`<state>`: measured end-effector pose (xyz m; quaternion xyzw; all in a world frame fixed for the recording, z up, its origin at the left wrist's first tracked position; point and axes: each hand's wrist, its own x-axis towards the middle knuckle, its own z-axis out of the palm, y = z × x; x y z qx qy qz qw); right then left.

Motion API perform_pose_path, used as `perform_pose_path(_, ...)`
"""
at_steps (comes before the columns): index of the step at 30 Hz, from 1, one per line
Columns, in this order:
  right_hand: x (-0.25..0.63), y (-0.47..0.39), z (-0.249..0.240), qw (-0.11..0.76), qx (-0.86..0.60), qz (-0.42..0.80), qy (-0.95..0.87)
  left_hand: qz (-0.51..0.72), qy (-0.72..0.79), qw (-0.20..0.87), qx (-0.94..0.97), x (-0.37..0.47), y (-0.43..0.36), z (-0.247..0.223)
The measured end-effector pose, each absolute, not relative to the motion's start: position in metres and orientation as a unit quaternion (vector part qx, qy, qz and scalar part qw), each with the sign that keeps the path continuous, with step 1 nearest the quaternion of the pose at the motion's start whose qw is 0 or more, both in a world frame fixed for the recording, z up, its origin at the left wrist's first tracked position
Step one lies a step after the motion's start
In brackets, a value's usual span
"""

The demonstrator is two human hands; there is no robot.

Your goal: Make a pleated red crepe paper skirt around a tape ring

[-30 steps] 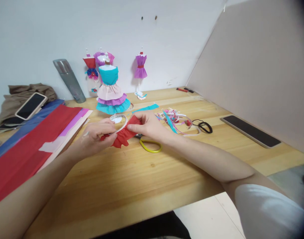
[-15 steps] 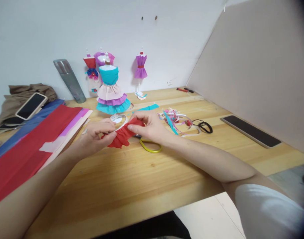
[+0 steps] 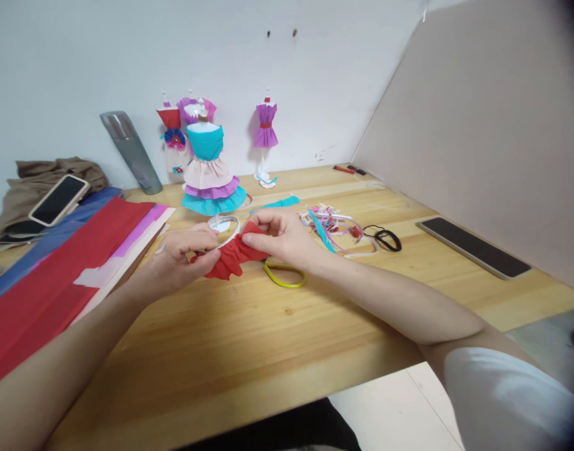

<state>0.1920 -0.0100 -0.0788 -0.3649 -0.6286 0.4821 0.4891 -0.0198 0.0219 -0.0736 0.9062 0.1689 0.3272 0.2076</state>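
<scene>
A gathered strip of red crepe paper (image 3: 228,260) stretches between my two hands above the table. My left hand (image 3: 183,254) pinches its left end between thumb and fingers. At the other end, my right hand (image 3: 280,235) has thumb and forefinger pressed on the folds. Behind the strip is a roll of tape (image 3: 234,230), partly hidden by my left fingers and the paper. Just beyond my right fingers, the yellow handle of a pair of scissors (image 3: 285,285) shows on the table; the rest is covered.
Small dress forms wear paper dresses, the nearest a turquoise tiered dress (image 3: 206,144). Crepe paper sheets (image 3: 94,250) lie at left, near a phone (image 3: 60,200) and a leaning bottle (image 3: 133,153). Paper scraps (image 3: 331,222), a black hair tie (image 3: 387,240) and a dark flat device (image 3: 474,246) lie rightward.
My right thumb and fingers have bunched slightly more of the red paper, and its right end shows less. My left hand stays nearly where it was.
</scene>
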Motion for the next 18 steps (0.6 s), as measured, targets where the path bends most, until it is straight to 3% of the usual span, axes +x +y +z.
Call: perform_pose_path(18, 0.187, -0.0066, -0.0853, 0.52, -0.387, 0.502, -0.573, 0.301, 0.165, 0.189, 0.92, -0.0215, 0.0186, -0.075)
